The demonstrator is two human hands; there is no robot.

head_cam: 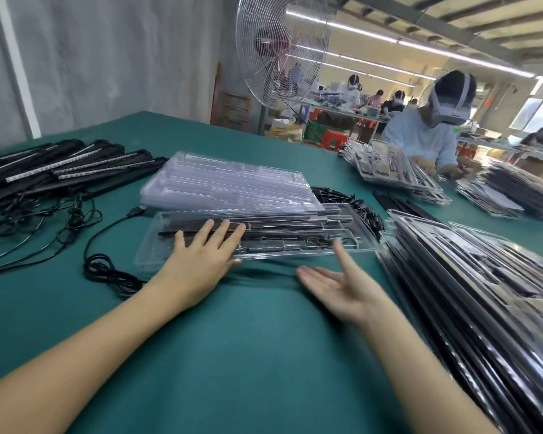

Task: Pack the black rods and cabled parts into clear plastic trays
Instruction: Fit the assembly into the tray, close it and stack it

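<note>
Green cloth-covered surface (264,355) is carrying a clear plastic tray (295,253) loaded with black rods (282,221) near its middle, where the left hand (198,261) is pressing flat with straight fingers (221,234) on the tray's left part while the right hand (342,286) is hovering palm up, fingers spread, just beside its near edge, holding nothing.

Two bare forearms reach in from the near edge. The left hand (201,256) lies palm down, fingers straight and spread, pointing far and right. The right hand (342,285) is palm up, fingers straight and pointing left, thumb pointing far.
</note>
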